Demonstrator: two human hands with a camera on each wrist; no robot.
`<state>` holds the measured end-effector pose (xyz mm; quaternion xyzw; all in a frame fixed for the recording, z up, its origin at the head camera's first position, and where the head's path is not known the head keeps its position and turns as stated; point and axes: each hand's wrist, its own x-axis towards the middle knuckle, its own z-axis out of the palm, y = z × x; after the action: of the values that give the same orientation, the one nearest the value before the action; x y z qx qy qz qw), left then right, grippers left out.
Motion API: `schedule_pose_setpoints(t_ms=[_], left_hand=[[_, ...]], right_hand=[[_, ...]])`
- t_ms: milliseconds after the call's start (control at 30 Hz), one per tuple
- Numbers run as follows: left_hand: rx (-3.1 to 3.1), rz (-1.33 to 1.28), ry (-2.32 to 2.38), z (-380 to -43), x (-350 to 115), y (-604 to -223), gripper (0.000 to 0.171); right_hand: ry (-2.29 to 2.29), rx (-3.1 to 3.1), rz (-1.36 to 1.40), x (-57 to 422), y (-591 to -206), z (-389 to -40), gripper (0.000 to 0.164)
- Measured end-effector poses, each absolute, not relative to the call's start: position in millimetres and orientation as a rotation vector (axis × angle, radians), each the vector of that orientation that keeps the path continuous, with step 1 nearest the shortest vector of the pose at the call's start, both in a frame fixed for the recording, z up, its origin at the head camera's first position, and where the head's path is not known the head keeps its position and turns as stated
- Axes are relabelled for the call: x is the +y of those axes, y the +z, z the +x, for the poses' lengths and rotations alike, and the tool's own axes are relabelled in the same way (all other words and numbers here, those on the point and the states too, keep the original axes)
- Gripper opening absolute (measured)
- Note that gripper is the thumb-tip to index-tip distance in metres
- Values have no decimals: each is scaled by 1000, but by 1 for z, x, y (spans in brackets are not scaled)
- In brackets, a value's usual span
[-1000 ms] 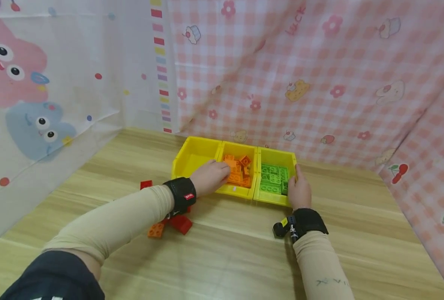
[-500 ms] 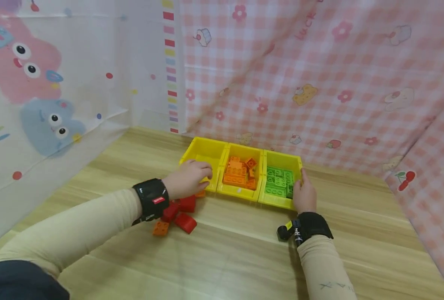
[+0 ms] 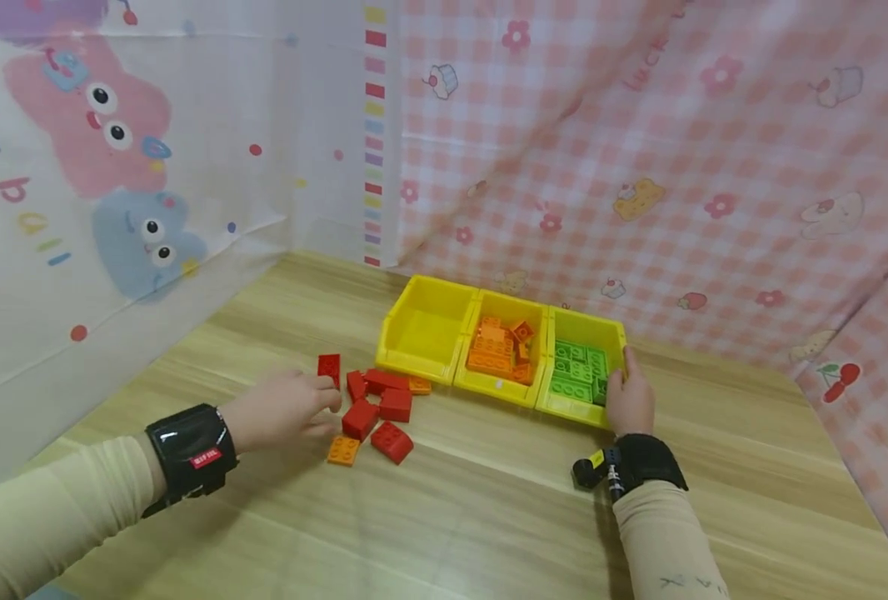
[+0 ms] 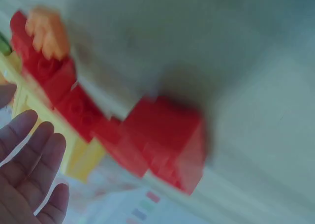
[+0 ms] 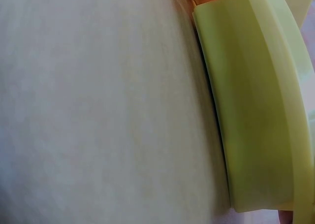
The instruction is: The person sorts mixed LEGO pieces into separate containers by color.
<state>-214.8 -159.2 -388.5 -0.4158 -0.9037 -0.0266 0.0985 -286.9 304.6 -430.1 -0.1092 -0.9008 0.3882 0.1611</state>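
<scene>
My left hand [image 3: 282, 412] is over the table just left of a loose group of red building blocks [image 3: 360, 418], its fingers loosely extended and holding nothing. In the left wrist view, the fingers [image 4: 37, 160] are spread apart beside blurred red blocks [image 4: 165, 135]. My right hand [image 3: 631, 402] grips the right end wall of a yellow three-section bin [image 3: 417, 367]; only a sliver of a fingertip [image 5: 285, 217] shows at the bin's wall in the right wrist view. Orange blocks [image 3: 491, 346] fill part of the middle section, green blocks [image 3: 575, 371] the right one. The left section holds no blocks.
One orange block [image 3: 343, 451] lies at the near side of the red group, and another orange block [image 3: 420, 386] touches the area by the bin's front. Patterned cloth walls [image 3: 564, 150] stand behind the bin and at both sides of the wooden table [image 3: 481, 517].
My left hand has moved from above the middle section, past the left section, to the left side of the red blocks. The right hand stays on the bin while the head view shifts.
</scene>
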Motion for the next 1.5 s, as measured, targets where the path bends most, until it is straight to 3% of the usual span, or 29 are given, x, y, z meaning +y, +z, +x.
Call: schedule_pose_setpoints(t_ms=[233, 733, 933, 1100, 1300, 1500], left_hand=[[-2884, -1228, -152, -205, -149, -401, 32], [-2953, -1306, -193, -200, -133, -407, 28], [-2823, -1468, -208, -204, -99, -380, 33], [-2711, -1474, -197, -235, -38, -350, 47], [-2624, -1348, -110, -297, 37, -349, 35], [-2763, -1194, -60, -335, 76, -365, 28]], right_hand=[[1075, -2566, -327, 308, -430, -285, 50], [1096, -2560, -343, 302, -428, -287, 50], [1110, -2549, -338, 301, -428, -286, 50], [1114, -2526, -324, 304, -429, -285, 49], [1104, -2504, -317, 306, -430, -284, 49], [1104, -2507, -312, 303, -430, -286, 49]])
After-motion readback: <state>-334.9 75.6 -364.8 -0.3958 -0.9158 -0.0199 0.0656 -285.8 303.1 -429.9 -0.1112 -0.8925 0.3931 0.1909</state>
